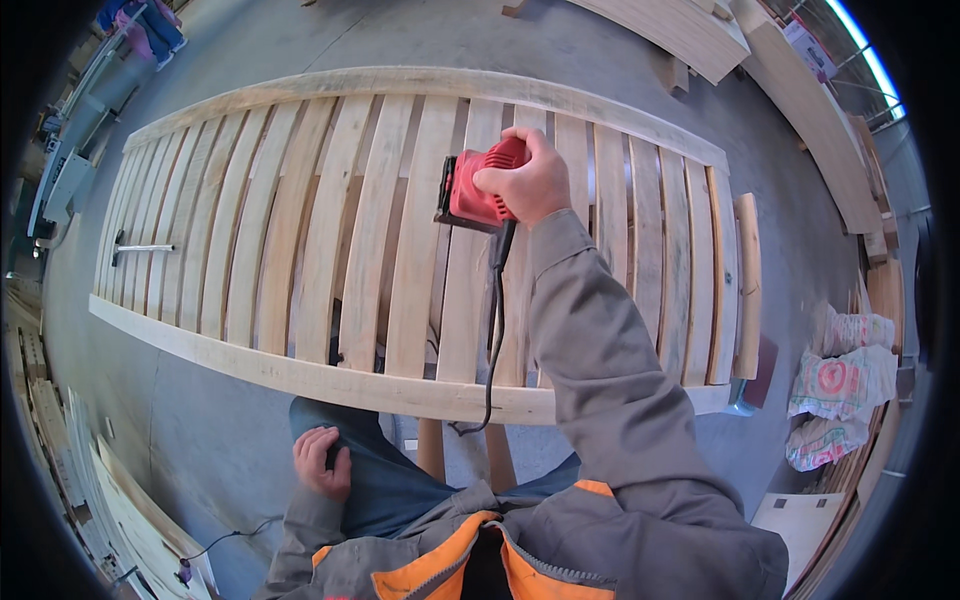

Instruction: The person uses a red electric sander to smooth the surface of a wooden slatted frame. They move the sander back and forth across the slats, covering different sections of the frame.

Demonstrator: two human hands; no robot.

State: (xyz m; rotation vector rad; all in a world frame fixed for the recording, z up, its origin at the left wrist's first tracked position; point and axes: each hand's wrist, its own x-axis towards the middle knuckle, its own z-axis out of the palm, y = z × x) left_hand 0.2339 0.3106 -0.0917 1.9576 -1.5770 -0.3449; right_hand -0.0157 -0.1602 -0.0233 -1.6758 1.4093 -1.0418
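Observation:
My right hand is wrapped round a red electric palm sander, whose black pad is turned to the left, on edge. Its black cord runs down over the near rail. Beneath the sander lies a long slatted frame of pale wood, with side rails along the far and near edges. My left hand rests on my bent left knee, holding nothing, its thumb apart from the slightly curled fingers. A hammer lies across the slats at the left end.
Large boards stand at the far right. Printed white sacks lie on stacked timber at the right. More boards and a thin cable are at the lower left. A metal rack and a person's legs show at the far left.

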